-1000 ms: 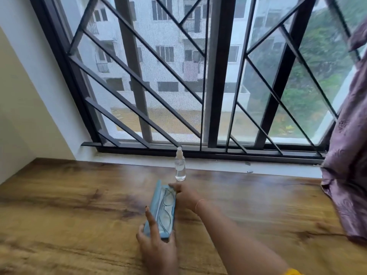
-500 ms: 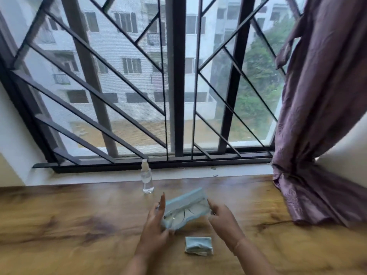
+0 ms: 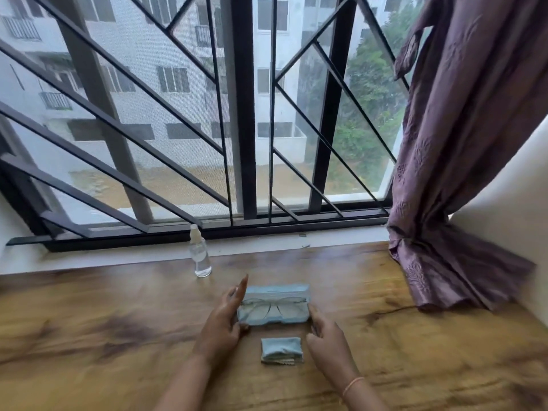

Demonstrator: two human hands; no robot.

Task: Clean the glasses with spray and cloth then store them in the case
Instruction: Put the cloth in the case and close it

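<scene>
A light blue glasses case [image 3: 275, 292] lies open and flat on the wooden table [image 3: 118, 321], crosswise in front of me. Thin-rimmed glasses [image 3: 268, 307] rest inside it. My left hand [image 3: 221, 324] grips the case's left end, thumb at its near corner and fingers stretched up along the side. My right hand [image 3: 329, 342] is at the case's right end with fingertips touching it and fingers apart. A folded blue cloth [image 3: 281, 350] lies between my hands, just nearer than the case. A small clear spray bottle [image 3: 201, 256] stands upright behind the case to the left, near the sill.
A purple curtain [image 3: 459, 173] hangs at the right and pools on the table's far right corner. A dark metal window grille [image 3: 246, 143] and white sill run along the table's back edge. A white wall closes the right side.
The case was turned from lengthwise to crosswise, lifted in both hands, and now lies flat on the table. My view swung right, bringing the cloth and curtain into sight.
</scene>
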